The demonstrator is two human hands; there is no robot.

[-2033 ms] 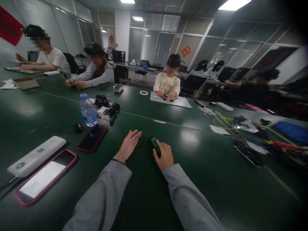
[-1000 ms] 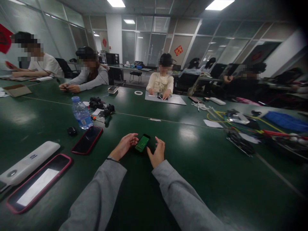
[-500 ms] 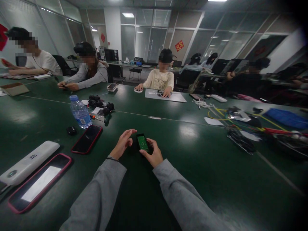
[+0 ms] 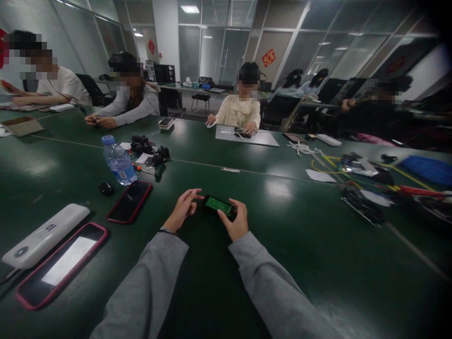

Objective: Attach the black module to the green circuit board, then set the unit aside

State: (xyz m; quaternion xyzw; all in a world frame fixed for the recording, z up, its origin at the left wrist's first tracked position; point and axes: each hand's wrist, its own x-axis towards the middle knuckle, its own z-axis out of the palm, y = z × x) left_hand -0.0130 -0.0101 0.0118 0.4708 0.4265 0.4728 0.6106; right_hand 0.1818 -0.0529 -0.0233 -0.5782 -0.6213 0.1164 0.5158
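In the head view, my right hand (image 4: pixel 237 222) grips a small black case with a green face (image 4: pixel 219 205) by its right end, thumb at the near edge and fingers at the far one. Light marks like those of a circuit board show on the green face; whether it is a board or a screen, I cannot tell. The case lies lengthwise across my view, tilted slightly down to the right. My left hand (image 4: pixel 182 209) is at the left end of the case, forefinger stretched out and the other fingers bent. Whether its fingertip touches the case is unclear.
On the green table (image 4: pixel 282 263), a red-edged phone (image 4: pixel 130 202), a pink-edged phone (image 4: pixel 63 266), a white power bank (image 4: pixel 45 235) and a water bottle (image 4: pixel 119 160) lie or stand left. Tangled cables (image 4: pixel 360 207) are at right. Across sits a person (image 4: pixel 242 110).
The black case has turned from upright in view to crosswise, held in my right hand. My left hand has kept nearly the same pose. Across the table, the person's hand has lifted a white ring-shaped thing.
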